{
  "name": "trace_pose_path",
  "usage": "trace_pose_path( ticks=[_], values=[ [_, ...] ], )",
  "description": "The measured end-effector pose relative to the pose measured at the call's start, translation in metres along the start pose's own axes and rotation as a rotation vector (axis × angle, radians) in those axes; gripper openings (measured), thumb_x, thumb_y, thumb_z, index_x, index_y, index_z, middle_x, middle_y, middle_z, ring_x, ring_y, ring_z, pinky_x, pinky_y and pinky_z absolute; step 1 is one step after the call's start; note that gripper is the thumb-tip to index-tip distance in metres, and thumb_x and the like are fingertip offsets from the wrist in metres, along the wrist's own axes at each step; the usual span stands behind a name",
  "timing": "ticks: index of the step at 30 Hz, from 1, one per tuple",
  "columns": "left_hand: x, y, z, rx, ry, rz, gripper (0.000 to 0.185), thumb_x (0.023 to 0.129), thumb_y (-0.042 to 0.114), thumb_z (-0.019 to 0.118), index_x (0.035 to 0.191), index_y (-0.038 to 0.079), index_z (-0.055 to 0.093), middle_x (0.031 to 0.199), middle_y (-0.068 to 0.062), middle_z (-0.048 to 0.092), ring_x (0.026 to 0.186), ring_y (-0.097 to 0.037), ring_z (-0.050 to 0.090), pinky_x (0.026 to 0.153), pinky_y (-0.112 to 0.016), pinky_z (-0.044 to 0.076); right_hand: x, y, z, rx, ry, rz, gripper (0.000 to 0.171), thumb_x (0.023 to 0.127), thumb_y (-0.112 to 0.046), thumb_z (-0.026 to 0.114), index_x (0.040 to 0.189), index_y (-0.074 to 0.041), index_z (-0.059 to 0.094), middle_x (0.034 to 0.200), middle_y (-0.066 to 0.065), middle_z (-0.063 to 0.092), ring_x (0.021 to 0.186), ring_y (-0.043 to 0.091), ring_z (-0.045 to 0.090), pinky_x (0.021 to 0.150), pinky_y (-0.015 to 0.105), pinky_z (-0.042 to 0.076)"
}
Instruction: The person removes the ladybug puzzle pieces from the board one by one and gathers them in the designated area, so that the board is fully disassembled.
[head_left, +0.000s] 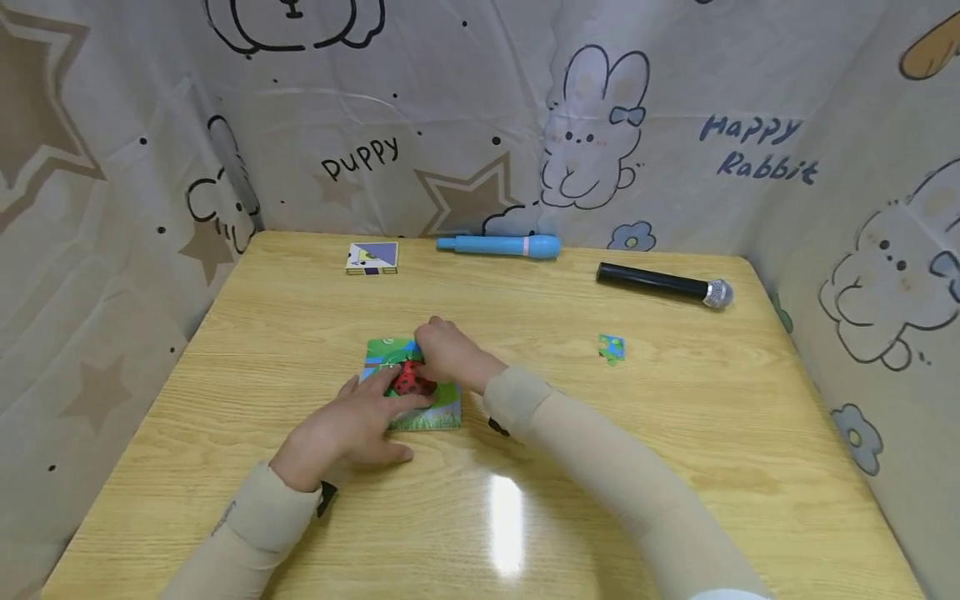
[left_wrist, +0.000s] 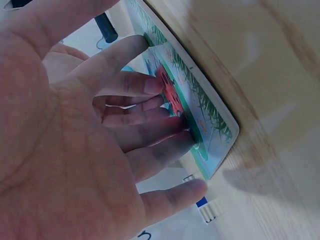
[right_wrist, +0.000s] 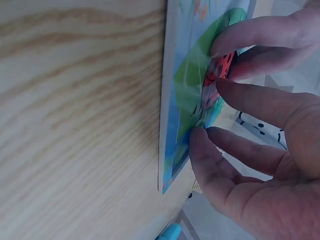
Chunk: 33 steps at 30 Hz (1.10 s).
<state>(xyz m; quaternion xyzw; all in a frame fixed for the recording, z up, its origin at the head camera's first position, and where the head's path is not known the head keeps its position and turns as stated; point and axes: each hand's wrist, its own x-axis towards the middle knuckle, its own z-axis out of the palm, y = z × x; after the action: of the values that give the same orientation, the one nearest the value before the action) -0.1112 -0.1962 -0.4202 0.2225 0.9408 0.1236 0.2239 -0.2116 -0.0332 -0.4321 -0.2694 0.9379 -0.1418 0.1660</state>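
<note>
Left hand [head_left: 341, 433] and right hand [head_left: 447, 354], grips apart, press flat on ladybird puzzle [head_left: 442, 410].

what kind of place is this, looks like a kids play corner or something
Probably a small play or recording booth: a light wooden table walled in by a cartoon rabbit and puppy cloth, with a ladybird jigsaw puzzle board and a blue toy microphone on it.
</note>
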Motion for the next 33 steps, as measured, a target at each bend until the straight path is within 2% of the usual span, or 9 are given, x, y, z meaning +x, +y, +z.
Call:
trace_pose_path(
  ticks=[5,10,15,20,23,27,30,33],
  values=[
    [0.000,-0.004,0.000,-0.003,-0.010,-0.016,0.073,0.088,0.044,0.084,0.154,0.036,0.053,0.171,-0.030,0.019,0.159,-0.053,0.019,0.123,-0.077,0.019,0.001,-0.002,0.002,0.011,0.005,0.009,0.020,0.094,-0.019,0.080,0.104,-0.005,0.071,0.101,0.007,0.067,0.094,0.019,0.055,0.080,0.031,0.051],
    [0.001,-0.005,-0.001,0.001,-0.036,-0.022,0.072,0.090,0.042,0.082,0.155,0.038,0.051,0.171,-0.032,0.018,0.158,-0.057,0.017,0.122,-0.079,0.019,0.002,-0.002,0.000,0.079,-0.003,0.044,0.027,0.094,-0.020,0.080,0.111,-0.004,0.068,0.105,0.008,0.070,0.092,0.019,0.059,0.080,0.030,0.053],
    [0.003,-0.004,-0.004,-0.001,-0.059,-0.025,0.073,0.091,0.039,0.082,0.156,0.039,0.049,0.172,-0.032,0.015,0.158,-0.058,0.016,0.120,-0.081,0.019,0.006,0.002,-0.001,0.155,-0.005,0.087,0.038,0.093,-0.021,0.083,0.121,-0.003,0.065,0.115,0.010,0.072,0.102,0.023,0.065,0.091,0.035,0.058],
    [0.004,-0.004,-0.002,0.011,-0.072,-0.032,0.075,0.091,0.039,0.082,0.157,0.041,0.047,0.173,-0.031,0.015,0.158,-0.057,0.017,0.119,-0.082,0.019,0.007,0.005,0.003,0.126,0.043,0.056,0.034,0.093,-0.022,0.082,0.120,-0.005,0.070,0.119,0.008,0.073,0.112,0.024,0.064,0.100,0.038,0.056],
    [0.004,-0.003,-0.002,0.013,-0.074,-0.036,0.075,0.091,0.039,0.082,0.158,0.041,0.047,0.173,-0.030,0.016,0.159,-0.056,0.017,0.120,-0.082,0.018,0.005,0.009,0.005,0.133,0.095,0.012,0.025,0.094,-0.020,0.082,0.113,-0.007,0.072,0.113,0.006,0.072,0.104,0.021,0.063,0.094,0.035,0.056],
    [0.005,-0.003,-0.003,0.010,-0.078,-0.038,0.075,0.091,0.039,0.082,0.157,0.042,0.047,0.173,-0.029,0.017,0.159,-0.055,0.017,0.120,-0.082,0.017,0.000,0.015,0.008,0.187,0.150,-0.047,0.015,0.093,-0.018,0.082,0.098,-0.011,0.069,0.095,0.002,0.071,0.082,0.015,0.060,0.075,0.027,0.052],
    [0.004,-0.002,-0.004,0.010,-0.077,-0.036,0.074,0.091,0.039,0.082,0.157,0.041,0.048,0.173,-0.029,0.017,0.159,-0.055,0.017,0.120,-0.082,0.016,-0.004,0.018,0.008,0.222,0.173,-0.085,0.018,0.093,-0.017,0.082,0.089,-0.013,0.065,0.084,0.000,0.069,0.072,0.012,0.056,0.067,0.023,0.046],
    [0.004,-0.001,-0.005,0.008,-0.079,-0.036,0.074,0.091,0.038,0.082,0.157,0.040,0.049,0.173,-0.030,0.017,0.160,-0.054,0.017,0.120,-0.083,0.015,-0.006,0.023,0.007,0.257,0.175,-0.105,0.019,0.094,-0.017,0.080,0.086,-0.013,0.064,0.083,-0.001,0.069,0.071,0.010,0.057,0.066,0.022,0.045]
  ],
)
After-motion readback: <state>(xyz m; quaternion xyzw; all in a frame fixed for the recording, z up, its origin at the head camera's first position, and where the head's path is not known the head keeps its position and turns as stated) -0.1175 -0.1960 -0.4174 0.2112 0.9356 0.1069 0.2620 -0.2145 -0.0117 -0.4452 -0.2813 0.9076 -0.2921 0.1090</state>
